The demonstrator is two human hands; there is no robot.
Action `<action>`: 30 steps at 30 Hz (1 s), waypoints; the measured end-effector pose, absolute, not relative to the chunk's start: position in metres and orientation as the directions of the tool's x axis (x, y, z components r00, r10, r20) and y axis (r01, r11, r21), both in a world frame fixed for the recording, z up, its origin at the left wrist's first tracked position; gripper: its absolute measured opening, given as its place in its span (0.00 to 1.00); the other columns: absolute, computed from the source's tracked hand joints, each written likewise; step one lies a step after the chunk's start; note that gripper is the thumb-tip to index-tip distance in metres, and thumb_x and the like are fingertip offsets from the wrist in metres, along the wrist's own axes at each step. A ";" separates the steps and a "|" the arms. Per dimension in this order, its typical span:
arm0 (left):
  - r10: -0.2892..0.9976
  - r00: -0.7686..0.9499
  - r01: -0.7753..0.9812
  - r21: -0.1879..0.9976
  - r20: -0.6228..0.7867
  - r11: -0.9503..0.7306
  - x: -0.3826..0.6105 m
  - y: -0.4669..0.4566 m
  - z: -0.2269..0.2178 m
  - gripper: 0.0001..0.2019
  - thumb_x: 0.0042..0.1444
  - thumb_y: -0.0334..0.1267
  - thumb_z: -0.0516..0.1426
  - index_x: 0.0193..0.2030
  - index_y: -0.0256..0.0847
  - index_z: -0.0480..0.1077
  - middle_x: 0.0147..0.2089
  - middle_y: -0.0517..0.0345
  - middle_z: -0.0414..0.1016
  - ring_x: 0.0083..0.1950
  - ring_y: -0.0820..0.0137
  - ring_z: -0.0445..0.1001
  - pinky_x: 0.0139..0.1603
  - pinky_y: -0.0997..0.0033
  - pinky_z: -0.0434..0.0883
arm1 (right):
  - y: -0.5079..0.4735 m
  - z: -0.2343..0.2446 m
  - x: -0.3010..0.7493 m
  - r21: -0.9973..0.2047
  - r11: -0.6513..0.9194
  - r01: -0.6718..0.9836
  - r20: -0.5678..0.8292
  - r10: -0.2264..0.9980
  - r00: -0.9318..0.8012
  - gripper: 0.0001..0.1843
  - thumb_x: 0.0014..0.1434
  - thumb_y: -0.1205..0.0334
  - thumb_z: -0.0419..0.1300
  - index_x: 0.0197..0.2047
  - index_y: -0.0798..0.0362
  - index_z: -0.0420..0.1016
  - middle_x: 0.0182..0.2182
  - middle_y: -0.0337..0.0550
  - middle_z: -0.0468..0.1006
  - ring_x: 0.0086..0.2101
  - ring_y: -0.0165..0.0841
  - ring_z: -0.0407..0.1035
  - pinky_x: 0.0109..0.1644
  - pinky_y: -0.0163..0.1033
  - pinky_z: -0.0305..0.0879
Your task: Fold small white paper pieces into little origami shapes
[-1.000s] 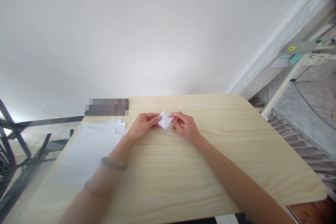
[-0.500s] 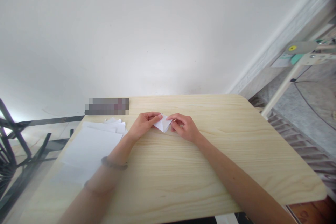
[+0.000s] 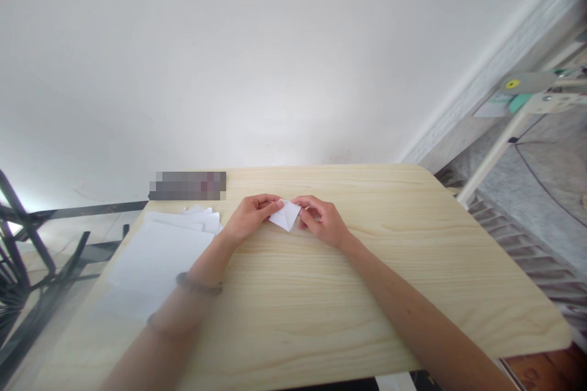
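A small piece of folded white paper (image 3: pixel 286 216), roughly diamond-shaped with a crease down it, is held between my two hands above the far middle part of the wooden table (image 3: pixel 367 293). My left hand (image 3: pixel 254 215) pinches its left side, with the thumb on top and the fingers curled behind. At its right edge my right hand (image 3: pixel 322 219) grips with thumb and forefinger. The undersides of the folds are hidden from view.
White paper sheets (image 3: pixel 151 263) lie in a loose stack on the table's left, partly under my left forearm. A blurred-out dark object (image 3: pixel 188 186) sits at the back left corner. A white wall (image 3: pixel 284 73) rises behind; a metal frame (image 3: pixel 499 153) stands at right.
The paper's right flap, raised between my fingers before, now lies flatter, so more of its face shows. My right fingers have shifted slightly to the paper's edge; the left hand barely moved.
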State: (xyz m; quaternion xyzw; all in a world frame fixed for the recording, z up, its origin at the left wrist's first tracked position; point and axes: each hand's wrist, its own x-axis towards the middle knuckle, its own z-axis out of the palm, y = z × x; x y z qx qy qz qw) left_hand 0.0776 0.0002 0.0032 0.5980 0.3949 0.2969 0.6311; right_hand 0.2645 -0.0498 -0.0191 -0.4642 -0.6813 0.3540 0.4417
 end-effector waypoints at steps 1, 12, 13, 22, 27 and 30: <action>0.843 0.518 0.089 0.990 -0.142 0.112 0.077 0.000 0.003 0.19 0.48 0.44 0.58 0.45 0.36 0.69 0.29 0.57 0.73 0.29 0.74 0.67 0.30 0.76 0.62 | -0.050 -0.019 0.265 -0.892 0.319 0.321 0.274 0.945 -0.178 0.14 0.57 0.63 0.49 0.46 0.53 0.65 0.36 0.43 0.73 0.24 0.25 0.70 0.28 0.31 0.67; 0.824 0.552 0.040 0.991 -0.130 0.129 0.077 0.001 0.000 0.15 0.47 0.42 0.59 0.41 0.36 0.70 0.28 0.57 0.74 0.30 0.74 0.68 0.33 0.75 0.64 | -0.049 -0.018 0.264 -0.797 0.408 0.445 0.391 0.911 -0.133 0.12 0.57 0.64 0.49 0.42 0.52 0.70 0.31 0.41 0.67 0.25 0.25 0.63 0.28 0.31 0.63; 0.823 0.552 0.040 0.990 -0.134 0.135 0.076 0.001 0.000 0.15 0.47 0.42 0.59 0.41 0.36 0.70 0.28 0.57 0.74 0.30 0.74 0.69 0.33 0.75 0.64 | -0.049 -0.018 0.264 -0.788 0.406 0.463 0.398 0.909 -0.120 0.12 0.56 0.64 0.50 0.41 0.52 0.71 0.28 0.39 0.66 0.24 0.25 0.62 0.27 0.30 0.62; 0.818 0.553 0.043 0.987 -0.155 0.158 0.075 0.002 -0.001 0.16 0.45 0.43 0.61 0.39 0.37 0.70 0.27 0.58 0.75 0.29 0.73 0.70 0.32 0.74 0.66 | -0.049 -0.015 0.265 -0.802 0.374 0.466 0.387 0.919 -0.074 0.10 0.54 0.63 0.53 0.37 0.54 0.73 0.20 0.34 0.62 0.20 0.23 0.56 0.24 0.30 0.55; 0.820 0.550 0.053 0.986 -0.159 0.156 0.075 0.002 0.000 0.15 0.44 0.43 0.61 0.38 0.37 0.71 0.27 0.58 0.74 0.28 0.74 0.69 0.31 0.74 0.65 | -0.049 -0.015 0.270 -0.872 0.261 0.414 0.253 0.964 -0.076 0.12 0.53 0.60 0.54 0.38 0.54 0.74 0.15 0.31 0.57 0.17 0.23 0.54 0.21 0.29 0.51; 0.818 0.551 0.063 0.985 -0.167 0.159 0.076 0.001 0.001 0.15 0.45 0.43 0.61 0.38 0.37 0.71 0.27 0.59 0.74 0.27 0.74 0.69 0.31 0.74 0.65 | -0.048 -0.016 0.272 -0.880 0.252 0.404 0.241 0.967 -0.079 0.12 0.52 0.60 0.55 0.36 0.55 0.75 0.15 0.32 0.58 0.17 0.22 0.52 0.20 0.29 0.49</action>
